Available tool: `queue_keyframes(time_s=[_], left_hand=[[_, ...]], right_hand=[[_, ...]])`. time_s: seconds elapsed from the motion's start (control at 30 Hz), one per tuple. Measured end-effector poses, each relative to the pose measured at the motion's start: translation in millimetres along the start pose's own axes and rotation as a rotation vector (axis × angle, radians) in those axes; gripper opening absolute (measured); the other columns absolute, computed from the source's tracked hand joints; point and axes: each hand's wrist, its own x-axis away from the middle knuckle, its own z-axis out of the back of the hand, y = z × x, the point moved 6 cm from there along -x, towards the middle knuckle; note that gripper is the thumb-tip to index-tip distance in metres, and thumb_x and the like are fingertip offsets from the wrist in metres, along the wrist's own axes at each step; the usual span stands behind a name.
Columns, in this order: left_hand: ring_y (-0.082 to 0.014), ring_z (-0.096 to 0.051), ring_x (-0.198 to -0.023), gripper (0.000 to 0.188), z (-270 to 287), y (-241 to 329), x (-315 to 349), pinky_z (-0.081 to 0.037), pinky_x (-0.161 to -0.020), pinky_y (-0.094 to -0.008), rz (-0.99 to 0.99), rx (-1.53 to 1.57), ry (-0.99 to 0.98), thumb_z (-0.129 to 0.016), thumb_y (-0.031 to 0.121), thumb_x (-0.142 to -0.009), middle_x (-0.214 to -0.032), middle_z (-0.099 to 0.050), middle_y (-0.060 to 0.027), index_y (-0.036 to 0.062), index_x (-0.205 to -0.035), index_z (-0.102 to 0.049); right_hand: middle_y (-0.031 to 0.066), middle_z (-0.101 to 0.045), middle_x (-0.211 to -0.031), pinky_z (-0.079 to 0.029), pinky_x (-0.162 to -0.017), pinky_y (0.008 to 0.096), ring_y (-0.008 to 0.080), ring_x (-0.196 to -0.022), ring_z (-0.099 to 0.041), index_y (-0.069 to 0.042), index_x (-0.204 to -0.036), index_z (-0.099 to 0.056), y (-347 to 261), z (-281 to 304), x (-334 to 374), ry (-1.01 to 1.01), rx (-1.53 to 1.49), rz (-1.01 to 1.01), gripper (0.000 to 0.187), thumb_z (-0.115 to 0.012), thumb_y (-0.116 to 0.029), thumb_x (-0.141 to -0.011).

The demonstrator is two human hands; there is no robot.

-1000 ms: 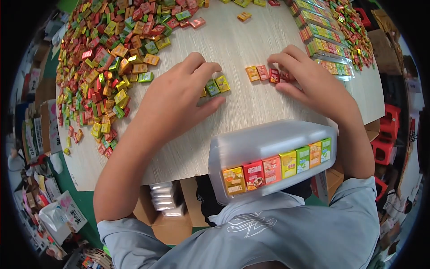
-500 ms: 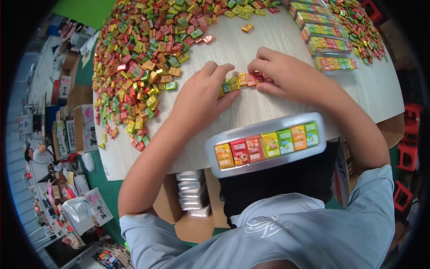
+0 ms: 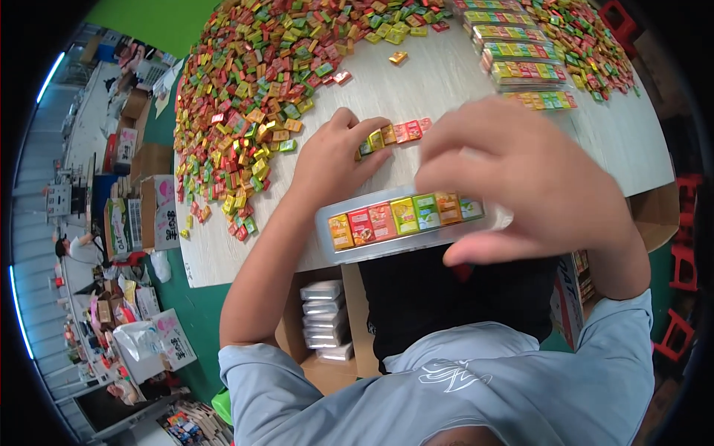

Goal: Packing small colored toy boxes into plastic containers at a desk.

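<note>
A short row of small wrapped candies [image 3: 407,132], yellow at its left and red at its right, lies on the pale tabletop. My left hand [image 3: 338,152] curls round the row's left end, with thumb and forefinger on either side of it. A clear plastic box [image 3: 325,232] sits tilted by the table's near edge. It holds one row of larger candy-like packs [image 3: 402,215] in orange, red, yellow and green. Over the box's right end my right hand [image 3: 513,175] is blurred, thumb spread from the fingers. It partly hides that end; contact cannot be made out.
A big heap of wrapped candies [image 3: 253,89] covers the table's left and back. Filled clear boxes [image 3: 528,72] stand in a line at the back right, beside another candy heap [image 3: 587,56]. One loose candy [image 3: 399,57] lies between. Below the edge, a carton holds stacked boxes [image 3: 325,320].
My right hand has left the right end of the candy row and come back toward me, over the plastic box. My left hand stays at the row. The whole view has shifted slightly.
</note>
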Motion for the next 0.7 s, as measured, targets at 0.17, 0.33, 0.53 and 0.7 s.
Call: queue_keyframes(time_s=[0.17, 0.33, 0.53, 0.7], left_hand=[[-0.0317, -0.068, -0.091, 0.039, -9, -9, 4, -0.055, -0.078, -0.0431, 0.009, 0.002, -0.014, -0.08, 0.032, -0.09, -0.1, -0.062, -0.0118, 0.0206, -0.127, -0.074], [-0.0333, -0.067, -0.091, 0.038, -7, 1, -3, -0.055, -0.079, -0.0441, 0.056, 0.074, -0.035, -0.08, 0.027, -0.089, -0.102, -0.063, -0.0121, 0.0189, -0.126, -0.074], [-0.0351, -0.067, -0.092, 0.038, -8, -7, 3, -0.055, -0.079, -0.0449, -0.042, 0.08, 0.033, -0.079, 0.023, -0.09, -0.104, -0.062, -0.0127, 0.0166, -0.126, -0.07], [-0.0359, -0.067, -0.092, 0.038, 3, 3, 2, -0.055, -0.078, -0.0453, 0.003, 0.1, 0.033, -0.078, 0.022, -0.091, -0.105, -0.061, -0.0126, 0.0148, -0.126, -0.067]], right_hand=[[0.0086, -0.064, -0.111, -0.049, -0.089, 0.0436, 0.0286, -0.102, -0.064, -0.008, -0.101, -0.064, -6, -11, -2, -0.044, 0.068, -0.001, 0.038, -0.082, -0.035, -0.081], [0.0081, -0.063, -0.111, -0.049, -0.086, 0.0411, 0.0271, -0.1, -0.064, -0.008, -0.1, -0.064, -11, -9, 3, 0.01, 0.127, -0.005, 0.036, -0.083, -0.031, -0.08], [0.0077, -0.071, -0.116, -0.052, -0.089, 0.0392, 0.0251, -0.106, -0.067, -0.005, -0.109, -0.073, -12, -9, -6, -0.048, 0.068, -0.02, 0.033, -0.08, -0.027, -0.084], [0.0074, -0.065, -0.103, -0.05, -0.084, 0.0387, 0.0247, -0.097, -0.064, -0.006, -0.096, -0.065, -13, -12, -8, -0.086, 0.13, -0.023, 0.026, -0.078, -0.027, -0.085]])
